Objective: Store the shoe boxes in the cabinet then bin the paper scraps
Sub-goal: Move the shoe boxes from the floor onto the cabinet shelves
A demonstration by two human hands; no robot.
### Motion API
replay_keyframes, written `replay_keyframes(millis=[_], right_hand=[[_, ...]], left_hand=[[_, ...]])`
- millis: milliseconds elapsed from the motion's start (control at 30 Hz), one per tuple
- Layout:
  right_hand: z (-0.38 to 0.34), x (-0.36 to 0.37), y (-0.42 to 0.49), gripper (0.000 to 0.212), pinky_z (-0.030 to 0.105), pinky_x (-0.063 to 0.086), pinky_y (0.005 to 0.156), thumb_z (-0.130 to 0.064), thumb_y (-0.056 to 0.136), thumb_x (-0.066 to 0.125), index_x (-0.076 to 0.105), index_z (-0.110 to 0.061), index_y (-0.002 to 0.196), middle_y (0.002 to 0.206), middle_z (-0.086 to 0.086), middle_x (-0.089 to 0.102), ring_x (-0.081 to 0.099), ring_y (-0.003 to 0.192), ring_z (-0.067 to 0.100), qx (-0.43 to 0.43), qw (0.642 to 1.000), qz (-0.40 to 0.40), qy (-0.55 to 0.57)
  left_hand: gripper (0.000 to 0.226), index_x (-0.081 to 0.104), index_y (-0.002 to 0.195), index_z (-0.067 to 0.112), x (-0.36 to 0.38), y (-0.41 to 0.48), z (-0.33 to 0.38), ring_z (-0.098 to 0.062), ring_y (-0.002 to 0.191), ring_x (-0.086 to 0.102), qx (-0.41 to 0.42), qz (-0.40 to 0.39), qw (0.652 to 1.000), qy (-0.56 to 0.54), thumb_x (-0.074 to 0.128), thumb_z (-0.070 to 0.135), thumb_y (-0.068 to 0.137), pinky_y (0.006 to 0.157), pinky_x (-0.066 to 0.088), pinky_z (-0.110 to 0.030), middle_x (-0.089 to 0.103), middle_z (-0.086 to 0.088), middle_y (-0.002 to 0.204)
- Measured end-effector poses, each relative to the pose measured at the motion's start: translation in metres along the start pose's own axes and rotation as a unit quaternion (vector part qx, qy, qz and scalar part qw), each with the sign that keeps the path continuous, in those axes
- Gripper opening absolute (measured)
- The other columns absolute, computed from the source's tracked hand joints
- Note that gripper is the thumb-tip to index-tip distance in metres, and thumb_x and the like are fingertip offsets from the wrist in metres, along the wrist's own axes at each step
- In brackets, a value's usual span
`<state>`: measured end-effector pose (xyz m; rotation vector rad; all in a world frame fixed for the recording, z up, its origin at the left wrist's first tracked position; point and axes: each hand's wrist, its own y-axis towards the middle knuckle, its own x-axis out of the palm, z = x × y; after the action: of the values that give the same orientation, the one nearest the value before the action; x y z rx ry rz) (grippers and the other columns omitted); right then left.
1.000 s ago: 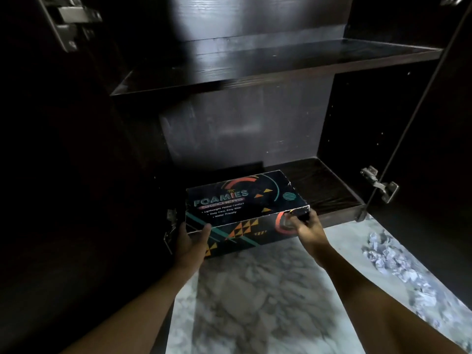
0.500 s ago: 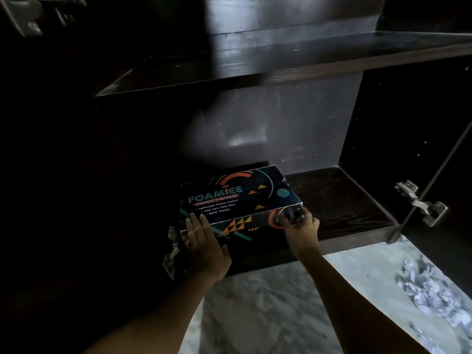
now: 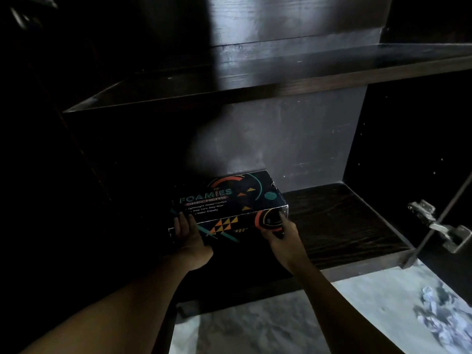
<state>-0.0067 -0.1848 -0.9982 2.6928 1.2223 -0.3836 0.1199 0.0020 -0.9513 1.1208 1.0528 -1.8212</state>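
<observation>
A black shoe box (image 3: 227, 198) with coloured shapes and the word FOAMIES lies on the bottom shelf (image 3: 339, 223) of the dark wooden cabinet, near its left side and well inside. My left hand (image 3: 190, 236) presses flat against the box's front left corner. My right hand (image 3: 279, 232) grips its front right corner. Crumpled white paper scraps (image 3: 439, 320) lie on the marble floor at the lower right.
An upper shelf (image 3: 255, 83) spans the cabinet above the box. The open right door carries a metal hinge (image 3: 434, 223). Bare shelf lies to the right of the box. The marble floor (image 3: 281, 325) runs in front of the cabinet.
The box has gone from the cabinet's front edge deeper onto the bottom shelf, with both hands following it in. The view has moved closer to the cabinet.
</observation>
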Motion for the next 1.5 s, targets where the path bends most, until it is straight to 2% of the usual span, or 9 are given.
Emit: replay_keyframes(millis=[133,233,400,500,800,967,1167,1267,1500], right_hand=[[-0.01,-0.018,-0.008,0.056,0.032,0.041,0.104,-0.028,0.093,0.065,0.045,-0.028,0.145,0.13,-0.001,0.05,0.052,0.123,0.015,0.009,1.0,-0.009,-0.021],[-0.017,-0.037,-0.02,0.054,0.033,0.038,0.109,-0.032,0.093,0.065,0.049,-0.023,0.143,0.139,0.003,0.053,0.05,0.129,0.019,0.017,0.999,0.018,-0.03],[-0.026,-0.075,-0.063,0.041,0.022,0.037,0.105,-0.022,0.094,0.065,0.058,-0.017,0.134,0.129,-0.003,0.059,0.053,0.123,0.011,0.039,0.995,0.079,-0.036],[-0.027,-0.106,-0.105,0.034,0.026,0.04,0.107,-0.021,0.095,0.063,0.062,-0.014,0.128,0.121,-0.003,0.063,0.056,0.12,0.011,0.061,0.99,0.127,-0.021],[-0.03,-0.201,-0.285,0.025,0.036,0.052,0.089,-0.033,0.1,0.052,0.063,-0.023,0.121,0.111,-0.004,0.065,0.062,0.105,0.016,0.113,0.929,0.348,-0.047],[-0.022,-0.245,-0.397,0.03,0.031,0.05,0.089,-0.034,0.098,0.054,0.065,-0.025,0.124,0.114,-0.005,0.069,0.064,0.105,0.01,0.17,0.854,0.482,-0.093],[-0.009,-0.287,-0.511,0.04,0.041,0.049,0.097,-0.042,0.093,0.051,0.06,-0.025,0.129,0.128,-0.001,0.061,0.058,0.114,0.016,0.274,0.739,0.585,-0.192],[-0.002,-0.309,-0.567,0.041,0.041,0.042,0.104,-0.039,0.094,0.055,0.058,-0.024,0.132,0.141,0.005,0.049,0.049,0.121,0.021,0.344,0.654,0.626,-0.252],[0.026,-0.358,-0.665,0.062,0.052,0.024,0.115,-0.055,0.088,0.055,0.049,-0.025,0.142,0.153,0.021,0.032,0.023,0.144,0.035,0.476,0.502,0.675,-0.256]], left_hand=[[0.09,-0.008,0.154,0.01,-0.004,-0.004,0.007,-0.03,0.147,-0.021,-0.023,0.024,0.999,-0.011,0.053,0.036,0.094,0.122,0.004,-0.045,-0.023,-0.014,0.159],[0.074,0.021,0.152,0.013,-0.001,-0.017,0.017,-0.032,0.149,0.0,0.012,0.12,0.992,0.027,0.053,0.037,0.089,0.119,0.017,-0.048,0.01,-0.019,0.159],[0.031,0.066,0.113,0.017,0.0,-0.061,0.053,-0.029,0.104,0.062,0.156,0.057,0.983,-0.082,0.055,0.029,0.086,0.091,0.051,-0.035,0.068,-0.012,0.108],[0.025,0.073,0.091,0.011,0.002,-0.093,0.089,-0.025,0.092,0.067,0.246,0.022,0.966,-0.081,0.055,0.028,0.085,0.08,0.051,-0.026,0.072,-0.009,0.088],[0.019,0.07,0.107,0.007,0.036,-0.22,0.204,-0.008,0.064,0.052,0.444,-0.147,0.874,-0.128,0.055,0.012,0.095,0.051,0.037,-0.008,0.06,-0.001,0.076],[0.019,0.072,0.104,0.017,0.084,-0.296,0.261,-0.014,0.084,0.063,0.531,-0.236,0.804,-0.127,0.056,0.02,0.093,0.07,0.048,-0.023,0.072,-0.004,0.101],[0.012,0.072,0.091,0.025,0.153,-0.406,0.315,-0.023,0.093,0.069,0.589,-0.353,0.721,-0.096,0.059,0.025,0.092,0.088,0.054,-0.041,0.072,-0.002,0.096],[0.033,0.062,0.125,0.021,0.188,-0.462,0.336,-0.02,0.087,0.066,0.576,-0.435,0.69,-0.059,0.055,0.037,0.095,0.076,0.051,-0.033,0.065,-0.006,0.121],[0.074,0.017,0.154,0.03,0.243,-0.537,0.371,-0.023,0.143,0.03,0.576,-0.47,0.666,0.057,0.039,0.065,0.092,0.111,0.028,-0.036,0.027,0.0,0.158]])
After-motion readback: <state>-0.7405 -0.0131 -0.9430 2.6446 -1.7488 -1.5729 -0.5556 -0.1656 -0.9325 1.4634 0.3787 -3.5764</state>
